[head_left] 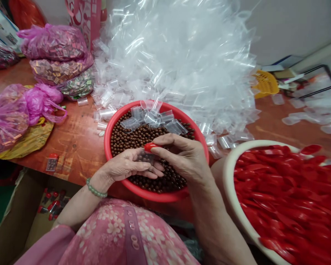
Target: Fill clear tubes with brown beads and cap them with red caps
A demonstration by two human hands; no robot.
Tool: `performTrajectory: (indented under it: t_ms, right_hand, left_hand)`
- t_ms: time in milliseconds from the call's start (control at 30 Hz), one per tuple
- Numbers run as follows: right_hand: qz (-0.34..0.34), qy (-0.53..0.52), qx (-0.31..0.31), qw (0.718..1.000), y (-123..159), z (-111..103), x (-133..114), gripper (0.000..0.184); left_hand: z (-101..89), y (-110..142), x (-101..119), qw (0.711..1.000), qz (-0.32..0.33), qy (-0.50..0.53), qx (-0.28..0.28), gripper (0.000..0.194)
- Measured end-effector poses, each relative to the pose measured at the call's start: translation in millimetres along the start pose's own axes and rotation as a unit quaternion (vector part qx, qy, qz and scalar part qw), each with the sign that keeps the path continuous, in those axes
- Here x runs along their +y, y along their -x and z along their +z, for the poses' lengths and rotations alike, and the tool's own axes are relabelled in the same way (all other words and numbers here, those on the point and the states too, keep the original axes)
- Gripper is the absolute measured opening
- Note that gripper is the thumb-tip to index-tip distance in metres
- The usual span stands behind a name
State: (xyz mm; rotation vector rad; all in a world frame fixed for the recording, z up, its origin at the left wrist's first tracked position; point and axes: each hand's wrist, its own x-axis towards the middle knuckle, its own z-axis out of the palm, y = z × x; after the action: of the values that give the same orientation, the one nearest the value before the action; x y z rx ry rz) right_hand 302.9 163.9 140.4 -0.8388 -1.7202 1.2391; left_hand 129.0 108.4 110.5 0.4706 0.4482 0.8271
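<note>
While left hand [127,167] grips clear tube [145,157] w/ beads — right hand [182,156] pinches red cap [151,147].

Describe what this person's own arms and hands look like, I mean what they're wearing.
Both hands are bare, no gloves or rings visible. The left hand has a bracelet of pale green beads round the wrist, and the forearm above it is uncovered up to a loose pink sleeve. The right hand and forearm are bare, with no sleeve in view. The top is pink with a floral print.
</note>
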Motion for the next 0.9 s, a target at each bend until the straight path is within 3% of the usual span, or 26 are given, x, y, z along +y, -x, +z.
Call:
performTrajectory:
  t_ms: [233,433,567,767,900]
  right_hand:
    - [-0.013,0.049,-0.01,0.999,4,-27,-6,0.018]
    - [-0.02,0.03,0.038,0.999,3,-13,-3,0.019]
    - [-0.022,0.056,-0.01,0.998,1,-6,-2,0.021]
    - [-0.044,0.126,-0.07,0.989,4,-28,-15,0.017]
    - [-0.055,0.161,-0.092,0.981,4,-32,-22,0.02]
  left_hand:
    - [3.8,1,2,0.999,0.007,-0.017,0.027,0.045]
    - [0.5,-2,0,0.999,0.009,-0.014,0.027,0.046]
    - [0.0,-1,-1,0.999,0.013,-0.02,0.024,0.049]
    - [0.9,-1,-2,0.999,0.013,-0.049,0.005,0.042]
    - [1.0,-1,-1,0.999,0.004,-0.05,-0.003,0.044]
